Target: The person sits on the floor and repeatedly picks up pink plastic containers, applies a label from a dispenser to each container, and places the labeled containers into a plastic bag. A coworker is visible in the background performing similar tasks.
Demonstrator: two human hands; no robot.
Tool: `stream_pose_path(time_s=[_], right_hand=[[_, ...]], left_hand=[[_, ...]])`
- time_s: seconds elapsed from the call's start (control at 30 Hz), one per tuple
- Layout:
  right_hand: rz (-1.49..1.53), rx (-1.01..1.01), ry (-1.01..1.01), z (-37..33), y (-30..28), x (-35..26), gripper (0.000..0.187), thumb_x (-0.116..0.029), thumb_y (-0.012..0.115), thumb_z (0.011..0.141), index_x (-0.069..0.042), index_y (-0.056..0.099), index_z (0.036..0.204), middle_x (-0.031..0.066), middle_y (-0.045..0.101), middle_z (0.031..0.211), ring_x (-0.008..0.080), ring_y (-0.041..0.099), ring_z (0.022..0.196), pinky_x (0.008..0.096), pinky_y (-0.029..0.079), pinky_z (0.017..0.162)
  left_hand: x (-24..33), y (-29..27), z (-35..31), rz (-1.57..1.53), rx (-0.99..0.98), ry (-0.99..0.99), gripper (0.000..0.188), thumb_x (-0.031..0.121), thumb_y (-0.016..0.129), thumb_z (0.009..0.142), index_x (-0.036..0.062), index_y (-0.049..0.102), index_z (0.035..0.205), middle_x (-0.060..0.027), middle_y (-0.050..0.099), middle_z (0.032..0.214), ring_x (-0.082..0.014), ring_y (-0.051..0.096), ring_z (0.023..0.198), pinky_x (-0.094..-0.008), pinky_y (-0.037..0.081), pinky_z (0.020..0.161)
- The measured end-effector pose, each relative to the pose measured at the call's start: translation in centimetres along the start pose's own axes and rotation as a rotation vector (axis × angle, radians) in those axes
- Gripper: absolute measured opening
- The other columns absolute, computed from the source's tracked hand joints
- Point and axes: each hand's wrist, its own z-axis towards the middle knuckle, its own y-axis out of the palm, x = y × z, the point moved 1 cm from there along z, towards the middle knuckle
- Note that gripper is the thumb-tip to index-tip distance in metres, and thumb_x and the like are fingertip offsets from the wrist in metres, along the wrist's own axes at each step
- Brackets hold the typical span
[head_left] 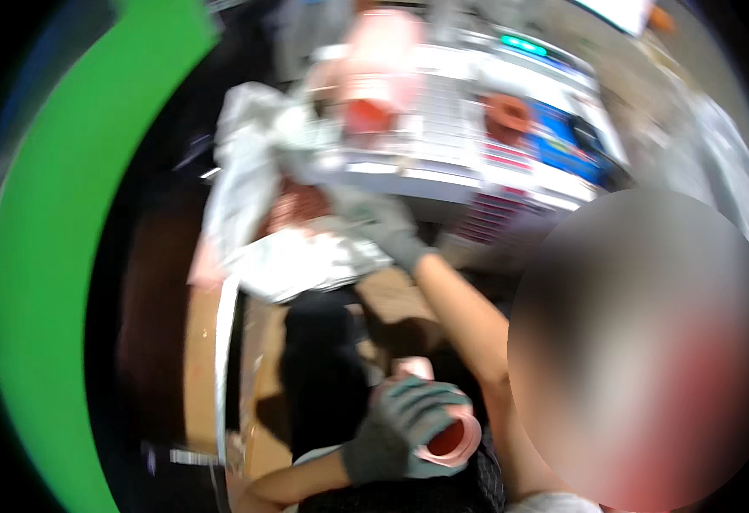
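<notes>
My left hand point(413, 419), in a grey work glove, is wrapped round a pink plastic container point(470, 440) with a round open mouth and a reddish inside, low in front of me. My right arm stretches forward, and its gloved hand point(378, 222) is at the edge of an open white plastic bag point(302, 265). Reddish-brown pieces point(297, 205) lie in the bag, too blurred to name. Motion smears the right hand's fingers, so whether they hold anything does not show.
Ahead stands a white table point(417, 175) bearing a larger pink container point(383, 51), an orange-brown ring-shaped thing point(508, 115) and a device with a lit green display point(524, 44). Cardboard point(263, 385) lies below the bag. A blurred oval hides the lower right.
</notes>
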Motion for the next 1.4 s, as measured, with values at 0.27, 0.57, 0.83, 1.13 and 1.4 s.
stream_pose_path(time_s=[0.27, 0.57, 0.83, 1.13, 1.4], right_hand=[[0.494, 0.058, 0.386, -22.4, -17.7, -6.2, 0.027, -0.025, 0.071, 0.1, 0.0, 0.072, 0.112, 0.0082, 0.074, 0.105, 0.0121, 0.067, 0.096, 0.0296, 0.055, 0.082], [-0.412, 1.089, 0.86, -50.2, -29.9, -3.6, 0.02, -0.02, 0.078, 0.091, -0.003, 0.071, 0.101, 0.0124, 0.07, 0.103, 0.0227, 0.068, 0.09, 0.0352, 0.056, 0.08], [-0.948, 0.921, 0.901, -54.0, -31.2, 1.2, 0.02, -0.02, 0.073, 0.091, -0.002, 0.07, 0.099, 0.0156, 0.069, 0.103, 0.0308, 0.065, 0.096, 0.0403, 0.054, 0.085], [-0.25, 0.151, -0.025, -33.4, -22.8, -14.0, 0.025, -0.024, 0.08, 0.08, -0.012, 0.071, 0.1, 0.0055, 0.067, 0.099, 0.0286, 0.067, 0.091, 0.0432, 0.054, 0.082], [-0.305, 0.102, -0.275, -30.2, -20.3, -16.0, 0.035, -0.038, 0.076, 0.084, -0.01, 0.071, 0.104, 0.0074, 0.066, 0.116, 0.0271, 0.066, 0.106, 0.0476, 0.048, 0.101]], left_hand=[[-1.8, -0.2, 0.1, -0.028, -0.045, -0.083, 0.083, 0.024, 0.096, 0.061, -0.0004, 0.056, 0.13, -0.0155, 0.062, 0.13, -0.0292, 0.063, 0.115, -0.0429, 0.053, 0.1], [-0.6, 1.1, 4.2, -0.225, -0.431, 0.03, 0.092, 0.009, 0.094, 0.051, 0.0039, 0.053, 0.133, -0.0146, 0.065, 0.124, -0.031, 0.064, 0.117, -0.0432, 0.052, 0.101], [0.8, 3.5, 6.0, 0.138, -0.352, 0.17, 0.091, 0.032, 0.099, 0.057, 0.0018, 0.058, 0.132, -0.0145, 0.067, 0.119, -0.0362, 0.063, 0.113, -0.0499, 0.049, 0.1], [2.5, 3.1, 5.2, 0.187, -0.154, 0.382, 0.073, 0.028, 0.094, 0.066, 0.0058, 0.055, 0.123, -0.0113, 0.066, 0.108, -0.0319, 0.067, 0.102, -0.0433, 0.057, 0.088], [0.9, -0.4, 5.1, 0.202, -0.211, 0.323, 0.039, 0.032, 0.091, 0.065, 0.007, 0.069, 0.084, -0.0088, 0.064, 0.095, -0.0347, 0.065, 0.09, -0.0462, 0.054, 0.08]])
